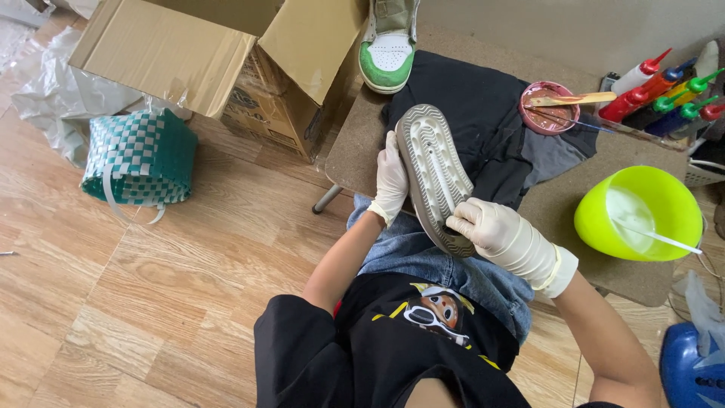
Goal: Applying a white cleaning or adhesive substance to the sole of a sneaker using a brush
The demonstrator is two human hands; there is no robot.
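Note:
A grey-white shoe sole [432, 168] is held tilted over my lap, its inner side with small holes facing up. My left hand [390, 180], in a white glove, grips the sole's left edge. My right hand [495, 229], also gloved, pinches a small brush-like tool against the sole's near end. The sole's far end rests over a dark cloth [483, 113] on the low table [355, 143].
A green-and-white sneaker [388, 47] stands at the table's far edge. A pink dish [545, 106] with sticks, several squeeze bottles [664, 94] and a lime-green bowl [642, 215] of white liquid sit to the right. A cardboard box [226, 60] and woven teal basket [138, 157] are on the floor at left.

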